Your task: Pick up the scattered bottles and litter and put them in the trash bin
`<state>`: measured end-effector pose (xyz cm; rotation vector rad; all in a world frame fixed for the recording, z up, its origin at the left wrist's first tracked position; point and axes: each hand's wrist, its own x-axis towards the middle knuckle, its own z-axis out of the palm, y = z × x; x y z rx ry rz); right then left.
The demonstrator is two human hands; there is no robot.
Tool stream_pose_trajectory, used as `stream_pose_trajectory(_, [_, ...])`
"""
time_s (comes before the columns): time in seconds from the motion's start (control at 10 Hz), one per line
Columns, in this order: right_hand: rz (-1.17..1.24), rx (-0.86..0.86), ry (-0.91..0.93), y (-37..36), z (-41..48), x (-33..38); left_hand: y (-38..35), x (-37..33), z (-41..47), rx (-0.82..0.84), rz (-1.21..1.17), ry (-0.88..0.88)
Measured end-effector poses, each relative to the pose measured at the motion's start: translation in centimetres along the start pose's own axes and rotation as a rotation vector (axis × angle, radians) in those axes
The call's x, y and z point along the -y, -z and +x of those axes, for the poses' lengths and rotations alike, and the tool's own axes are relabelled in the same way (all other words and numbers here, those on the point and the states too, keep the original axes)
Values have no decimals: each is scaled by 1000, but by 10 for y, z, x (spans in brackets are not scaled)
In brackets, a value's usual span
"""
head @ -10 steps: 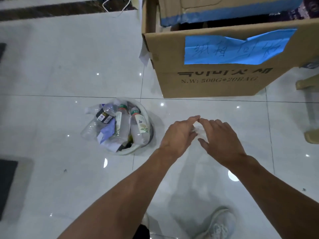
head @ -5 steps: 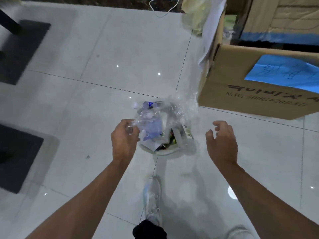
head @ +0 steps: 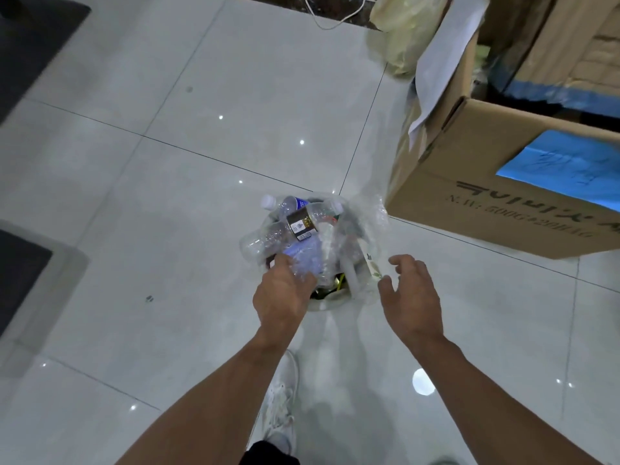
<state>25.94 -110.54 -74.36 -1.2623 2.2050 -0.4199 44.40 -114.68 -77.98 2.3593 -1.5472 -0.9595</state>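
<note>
A small white trash bin (head: 324, 306) stands on a glossy tiled floor (head: 167, 203), heaped above its rim with clear plastic bottles (head: 265, 241). One bottle with a dark label (head: 302, 225) lies across the top of the pile. A white-capped bottle (head: 268, 201) pokes out at the far left, and a bottle with a leaf-print label (head: 371, 265) leans against the bin's right side. Crumpled clear film (head: 367, 219) billows over the far right edge of the heap.

The person's left hand (head: 281, 297) reaches in over the near side of the bin, its fingers lying on and partly buried in crushed clear plastic. Whether it grips that plastic or only presses on it cannot be told. The right hand (head: 410, 293) hovers just beside the bin's right side, palm down, fingers spread and loosely bent, holding nothing.

A white shoe (head: 281, 407) is planted on the tiles just short of the bin, between the two forearms. A large cardboard box (head: 469, 182) with a blue label (head: 567, 169) sits close to the bin on the far right, with a white sheet of paper (head: 443, 58) draped over its corner. Beyond it rest a pale yellowish bag (head: 399, 38) and a loop of white cable (head: 335, 18). Dark mats (head: 20, 273) lie along the left edge of the floor.
</note>
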Motion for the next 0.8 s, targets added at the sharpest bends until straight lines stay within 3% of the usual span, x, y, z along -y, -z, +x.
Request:
stream_pose_trajectory(0.3, [-3, 41, -50, -4, 5, 6, 17, 4, 1, -28, 25, -154])
stream_pose_trajectory(0.6, [-11, 35, -55, -5, 12, -1, 16, 0, 9, -30, 0, -143])
stream_pose_trajectory(0.8, [6, 29, -76, -3, 11, -6, 19, -4, 10, -85, 107, -117])
